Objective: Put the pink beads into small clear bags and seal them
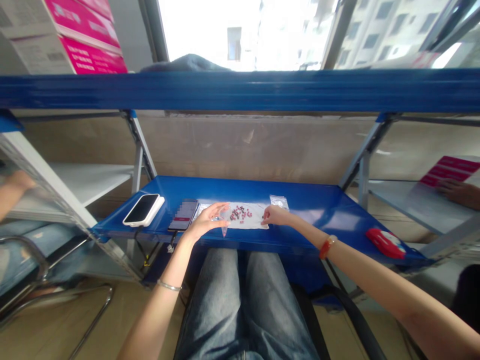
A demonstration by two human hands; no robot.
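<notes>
Left hand [204, 221]: thumb and fingers spread apart in an open C over the left part of a white sheet [257, 223]; a small clear, pinkish piece [224, 231] shows just below the thumb, narrow end toward the person, can't tell if touched. Right hand [278, 215]: fingertips drawn close together at the sheet's right end, by a dark speck; can't tell if they pinch anything. Pink and dark beads [240, 214] sit loose on the sheet between the hands, scattered, no common direction; too small to read single axes. Sheet's long axis runs left-right, roughly parallel to the table's front edge. Clear packet [279, 201] just behind the right hand. Blue glossy table [225, 186]: phone [183, 215] left of the left hand, long axis front to back; white device with a black screen [144, 210] further left, angled; red item [386, 243] near the right end. Blue beam [240, 91] across above, bright window [202, 30] beyond, pink-and-white boxes [86, 37] upper left. Co-worker's hand [459, 191] on a pink card [450, 170] at right; another person's arm [15, 190] at left.
</notes>
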